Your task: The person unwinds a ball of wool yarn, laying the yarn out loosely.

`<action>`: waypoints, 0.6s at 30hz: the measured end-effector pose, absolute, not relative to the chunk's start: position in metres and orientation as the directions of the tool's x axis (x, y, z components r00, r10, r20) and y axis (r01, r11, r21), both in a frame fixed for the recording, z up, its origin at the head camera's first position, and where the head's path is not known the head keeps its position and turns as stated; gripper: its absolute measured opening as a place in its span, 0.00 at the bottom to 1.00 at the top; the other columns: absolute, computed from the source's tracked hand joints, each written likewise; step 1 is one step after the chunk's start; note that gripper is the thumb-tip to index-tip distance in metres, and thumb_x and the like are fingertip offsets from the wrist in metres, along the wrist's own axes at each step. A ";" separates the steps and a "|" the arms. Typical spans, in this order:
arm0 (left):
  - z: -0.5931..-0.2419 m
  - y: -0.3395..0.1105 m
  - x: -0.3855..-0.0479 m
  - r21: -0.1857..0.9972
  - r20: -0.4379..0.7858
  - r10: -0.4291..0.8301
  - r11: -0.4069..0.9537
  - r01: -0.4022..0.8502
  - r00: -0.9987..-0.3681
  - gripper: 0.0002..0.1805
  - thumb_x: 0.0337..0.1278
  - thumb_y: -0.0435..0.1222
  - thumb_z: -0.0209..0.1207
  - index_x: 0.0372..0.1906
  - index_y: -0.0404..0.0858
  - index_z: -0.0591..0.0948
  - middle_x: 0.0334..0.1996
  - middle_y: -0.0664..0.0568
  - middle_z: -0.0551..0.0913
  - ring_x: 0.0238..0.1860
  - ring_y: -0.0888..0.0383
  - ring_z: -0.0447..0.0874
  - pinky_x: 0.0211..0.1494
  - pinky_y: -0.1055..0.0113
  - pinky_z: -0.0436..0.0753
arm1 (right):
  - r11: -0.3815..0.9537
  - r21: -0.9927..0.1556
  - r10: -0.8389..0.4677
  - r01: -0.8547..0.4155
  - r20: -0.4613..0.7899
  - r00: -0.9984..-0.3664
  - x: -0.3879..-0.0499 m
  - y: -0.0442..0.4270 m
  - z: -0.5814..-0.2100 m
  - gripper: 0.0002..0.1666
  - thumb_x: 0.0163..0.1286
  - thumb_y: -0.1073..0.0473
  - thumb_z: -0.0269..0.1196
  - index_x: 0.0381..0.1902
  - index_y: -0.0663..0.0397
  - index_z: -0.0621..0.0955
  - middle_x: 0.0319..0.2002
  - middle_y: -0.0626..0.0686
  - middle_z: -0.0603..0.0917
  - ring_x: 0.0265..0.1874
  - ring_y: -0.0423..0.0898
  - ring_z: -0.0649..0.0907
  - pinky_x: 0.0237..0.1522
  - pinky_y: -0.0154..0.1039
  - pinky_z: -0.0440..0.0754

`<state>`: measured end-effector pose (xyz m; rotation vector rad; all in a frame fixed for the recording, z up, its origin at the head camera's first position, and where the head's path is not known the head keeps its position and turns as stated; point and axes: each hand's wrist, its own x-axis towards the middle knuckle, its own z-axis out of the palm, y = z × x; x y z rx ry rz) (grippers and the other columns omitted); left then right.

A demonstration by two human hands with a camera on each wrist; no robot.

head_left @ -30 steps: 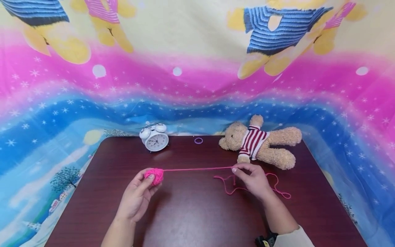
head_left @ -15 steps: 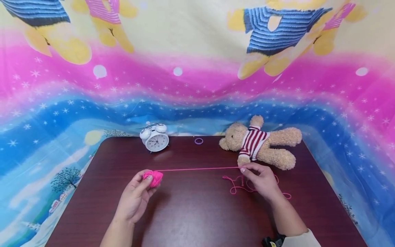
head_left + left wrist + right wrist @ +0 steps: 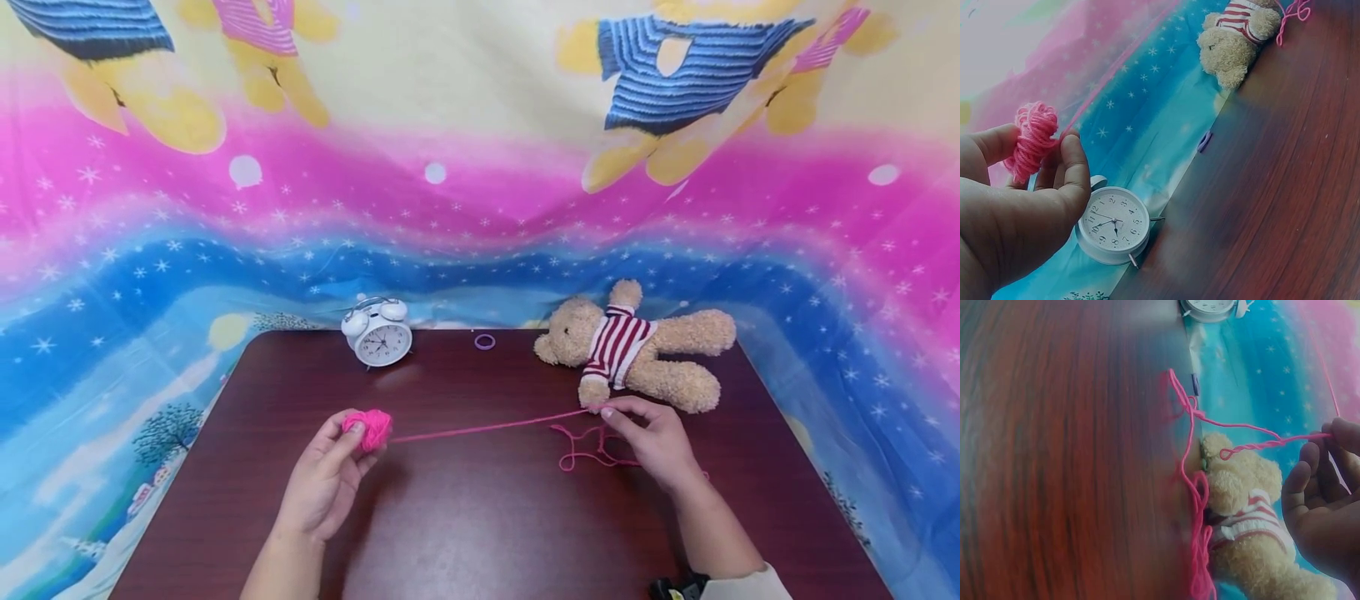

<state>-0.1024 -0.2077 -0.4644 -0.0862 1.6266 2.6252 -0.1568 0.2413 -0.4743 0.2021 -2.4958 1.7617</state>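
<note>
A small ball of pink yarn (image 3: pixel 369 430) is pinched between the thumb and fingers of my left hand (image 3: pixel 324 477), raised over the table's left half. From it a strand of yarn (image 3: pixel 487 428) runs across to my right hand (image 3: pixel 651 437), whose thumb and fingertips pinch it. Below the right hand, loose loops of yarn (image 3: pixel 573 458) trail on the table. In the right wrist view a short twisted yarn end (image 3: pixel 1250 447) hangs from the fingers. Just behind the right hand lies a teddy bear (image 3: pixel 618 346) in a striped shirt.
A white twin-bell alarm clock (image 3: pixel 381 337) stands at the back left of the dark wooden table (image 3: pixel 465 517). Near the back edge lies a small purple ring (image 3: pixel 485 342). Behind the table hangs a printed cloth (image 3: pixel 465 225).
My right hand has moved to the right, drawing the strand longer. The ball has turned in my left hand, and the strand now leaves it from lower down. Bear and clock stay put.
</note>
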 end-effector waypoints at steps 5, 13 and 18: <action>-0.463 -0.211 -0.102 0.893 -0.061 0.010 -0.445 -0.060 -0.998 0.06 0.80 0.35 0.52 0.54 0.44 0.75 0.53 0.52 0.84 0.57 0.54 0.86 0.60 0.62 0.82 | 0.333 -0.941 0.015 -0.064 0.073 -0.997 -0.153 0.249 -0.472 0.17 0.72 0.56 0.70 0.49 0.64 0.88 0.40 0.47 0.90 0.42 0.38 0.84 0.44 0.31 0.82; -0.464 -0.217 -0.100 0.881 -0.021 0.004 -0.473 -0.020 -1.000 0.07 0.81 0.33 0.50 0.53 0.44 0.77 0.53 0.52 0.85 0.55 0.56 0.86 0.59 0.63 0.83 | 0.410 -0.911 0.069 -0.034 0.069 -0.995 -0.147 0.265 -0.464 0.17 0.73 0.52 0.69 0.49 0.60 0.88 0.41 0.48 0.89 0.41 0.37 0.84 0.42 0.30 0.81; -0.464 -0.220 -0.099 0.878 -0.028 -0.004 -0.479 -0.023 -1.000 0.07 0.81 0.33 0.50 0.53 0.44 0.76 0.53 0.52 0.83 0.56 0.57 0.86 0.59 0.63 0.83 | 0.450 -0.893 0.091 -0.004 0.051 -0.995 -0.144 0.277 -0.462 0.20 0.73 0.48 0.68 0.50 0.59 0.88 0.40 0.45 0.88 0.36 0.37 0.82 0.37 0.31 0.80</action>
